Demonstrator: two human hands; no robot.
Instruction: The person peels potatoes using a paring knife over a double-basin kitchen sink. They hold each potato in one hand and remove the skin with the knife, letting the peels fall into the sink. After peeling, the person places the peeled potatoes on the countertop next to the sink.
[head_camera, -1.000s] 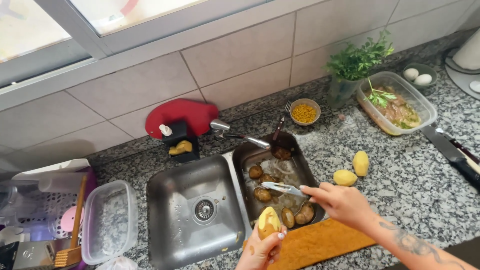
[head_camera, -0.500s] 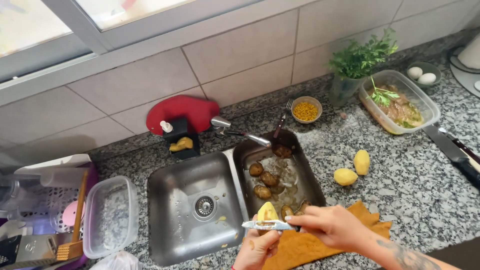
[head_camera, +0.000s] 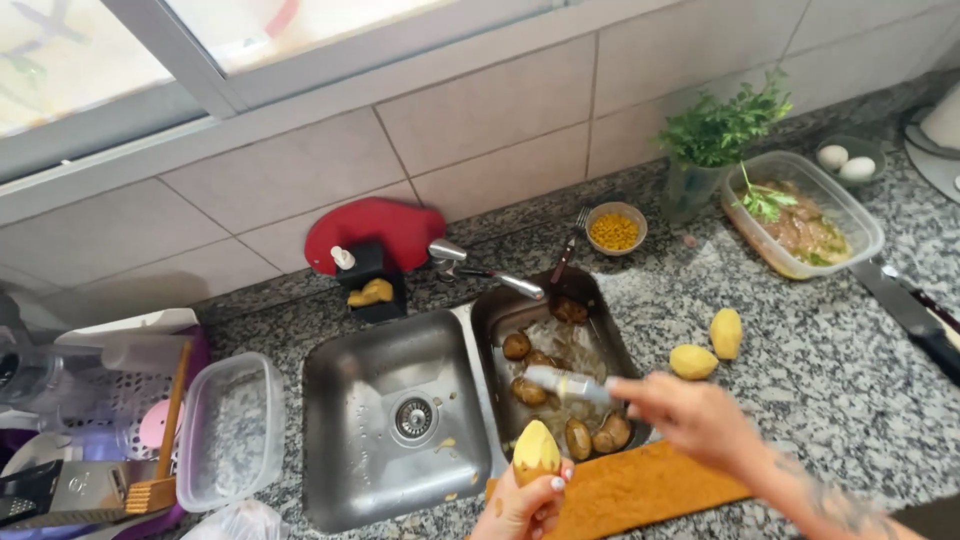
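Observation:
My left hand (head_camera: 525, 508) holds a partly peeled yellow potato (head_camera: 536, 453) upright at the bottom, over the front rim of the sink. My right hand (head_camera: 690, 418) grips a peeler (head_camera: 566, 384) whose blurred light blade points left, a little above and to the right of the potato, apart from it. Beneath them the small right sink basin (head_camera: 595, 345) holds several unpeeled brown potatoes (head_camera: 530, 392) and peel scraps. Two peeled potatoes (head_camera: 708, 347) lie on the granite counter to the right of that basin.
A wooden cutting board (head_camera: 640, 490) lies below the basins. The large left basin (head_camera: 385, 420) holds scraps. Behind are a tap (head_camera: 480, 270), a bowl of corn (head_camera: 615, 230), parsley (head_camera: 715, 130), a plastic tub of food (head_camera: 810, 215), eggs (head_camera: 845, 162). A knife (head_camera: 915, 315) lies right; a dish rack (head_camera: 90, 420) left.
My right hand brought the peeler from the small basin down to the potato, then lifted it up and right again. The left hand with the potato stayed near the sink's front.

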